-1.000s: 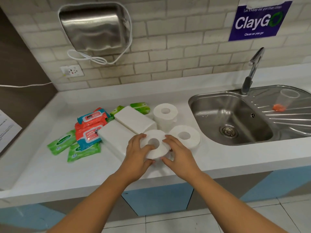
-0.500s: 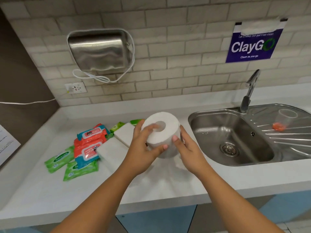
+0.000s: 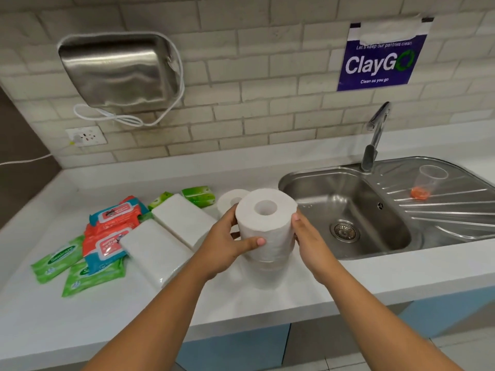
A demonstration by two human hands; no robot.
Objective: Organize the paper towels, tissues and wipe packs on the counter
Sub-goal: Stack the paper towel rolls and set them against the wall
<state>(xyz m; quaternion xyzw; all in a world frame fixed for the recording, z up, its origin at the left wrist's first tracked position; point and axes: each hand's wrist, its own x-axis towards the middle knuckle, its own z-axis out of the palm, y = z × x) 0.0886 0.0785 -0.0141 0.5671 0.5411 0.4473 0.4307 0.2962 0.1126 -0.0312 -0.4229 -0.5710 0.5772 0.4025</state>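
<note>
I hold a white paper roll (image 3: 263, 223) upright between both hands, just left of the sink. My left hand (image 3: 227, 247) grips its left side with the thumb across the front. My right hand (image 3: 308, 242) grips its right side. The roll sits on top of a second roll (image 3: 267, 275) that stands on the counter. A third roll (image 3: 229, 199) stands behind my left hand. Two white tissue packs (image 3: 160, 253) (image 3: 184, 220) lie to the left. Further left are red-and-blue wipe packs (image 3: 109, 243) and green wipe packs (image 3: 57, 259).
Two small green packs (image 3: 199, 195) lie near the back of the white counter (image 3: 267, 298). A steel sink (image 3: 294, 180) with a faucet (image 3: 375, 135) is on the right, with a plastic cup (image 3: 431, 183) on its drainboard. A hand dryer (image 3: 117, 70) and a socket (image 3: 85, 136) are on the brick wall.
Both hands lifted the roll off the counter, turned it upright and moved it right onto another roll. The view tilted up.
</note>
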